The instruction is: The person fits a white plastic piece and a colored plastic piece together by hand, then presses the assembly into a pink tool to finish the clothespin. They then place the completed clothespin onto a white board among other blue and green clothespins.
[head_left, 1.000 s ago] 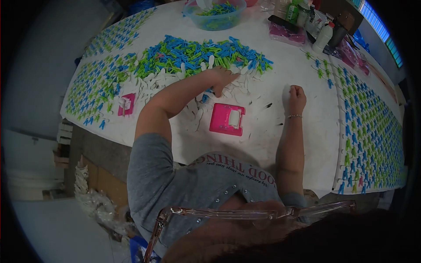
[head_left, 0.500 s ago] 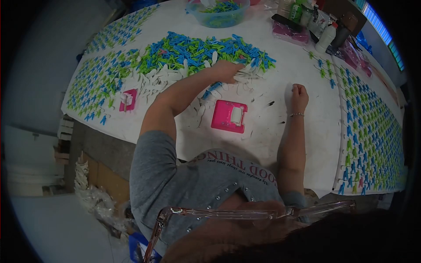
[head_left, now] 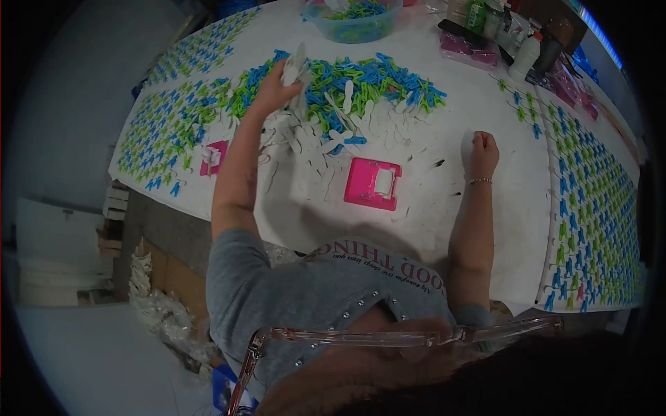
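My left hand (head_left: 276, 89) is closed on a bunch of white spoon-shaped pieces (head_left: 297, 68), held up over the pile of blue and green plastic clips (head_left: 368, 83). More white pieces (head_left: 295, 135) lie loose along the near edge of that pile. My right hand (head_left: 485, 151) rests on the table as a fist, apart from the pile, and whatever its fingers may hold is hidden. Between my arms sits a flat pink plastic block (head_left: 369, 184) with a white insert at its right side.
Rows of blue and green clips (head_left: 156, 142) cover the table's left part, and more rows (head_left: 590, 208) fill the right. A smaller pink block (head_left: 214, 158) stands by my left forearm. At the back are a clear blue basin (head_left: 354, 28) of clips and a white bottle (head_left: 526, 57).
My left hand has swung left and away from me, off the middle of the pile, lifting the bunch of white pieces. The right hand stays a fist on the table. The view has shifted slightly.
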Demonstrator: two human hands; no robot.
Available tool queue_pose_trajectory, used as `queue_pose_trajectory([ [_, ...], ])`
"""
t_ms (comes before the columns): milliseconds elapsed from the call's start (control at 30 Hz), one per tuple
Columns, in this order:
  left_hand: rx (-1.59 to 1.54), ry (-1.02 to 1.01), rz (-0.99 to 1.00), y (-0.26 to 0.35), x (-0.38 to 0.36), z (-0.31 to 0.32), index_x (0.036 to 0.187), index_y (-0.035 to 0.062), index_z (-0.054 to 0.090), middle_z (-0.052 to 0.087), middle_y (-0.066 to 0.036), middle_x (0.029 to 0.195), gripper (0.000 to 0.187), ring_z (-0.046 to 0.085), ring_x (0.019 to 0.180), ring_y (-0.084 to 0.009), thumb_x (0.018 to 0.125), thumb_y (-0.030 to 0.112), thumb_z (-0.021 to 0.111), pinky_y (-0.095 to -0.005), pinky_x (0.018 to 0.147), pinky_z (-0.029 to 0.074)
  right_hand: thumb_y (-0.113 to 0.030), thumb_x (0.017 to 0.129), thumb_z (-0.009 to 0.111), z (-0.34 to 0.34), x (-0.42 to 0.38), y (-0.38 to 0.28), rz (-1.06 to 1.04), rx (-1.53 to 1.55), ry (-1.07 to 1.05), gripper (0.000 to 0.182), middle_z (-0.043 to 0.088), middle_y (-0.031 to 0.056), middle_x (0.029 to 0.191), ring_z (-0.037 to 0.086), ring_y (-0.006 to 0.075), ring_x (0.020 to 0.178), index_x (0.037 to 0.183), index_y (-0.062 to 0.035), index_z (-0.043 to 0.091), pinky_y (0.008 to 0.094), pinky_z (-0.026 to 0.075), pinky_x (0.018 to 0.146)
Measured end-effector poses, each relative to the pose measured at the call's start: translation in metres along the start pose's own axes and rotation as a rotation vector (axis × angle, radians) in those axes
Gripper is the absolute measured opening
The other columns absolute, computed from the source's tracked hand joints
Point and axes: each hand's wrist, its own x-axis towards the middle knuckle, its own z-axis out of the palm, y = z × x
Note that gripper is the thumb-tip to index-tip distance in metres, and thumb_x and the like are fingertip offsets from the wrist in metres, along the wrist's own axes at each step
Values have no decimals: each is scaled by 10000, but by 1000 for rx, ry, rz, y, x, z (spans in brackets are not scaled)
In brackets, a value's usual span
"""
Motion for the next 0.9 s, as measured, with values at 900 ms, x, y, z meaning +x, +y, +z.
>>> queue_pose_trajectory([
  [900, 678, -857, 618, 84, 5, 181, 1431, 90, 258, 276, -194, 1452, 1043, 317, 1325, -360, 535, 174, 785, -427, 1051, 352, -249, 883, 597, 1, -2, -5, -36, -35, 24, 176, 651, 55, 704, 603, 163, 618, 903, -84, 654, 294, 477, 615],
])
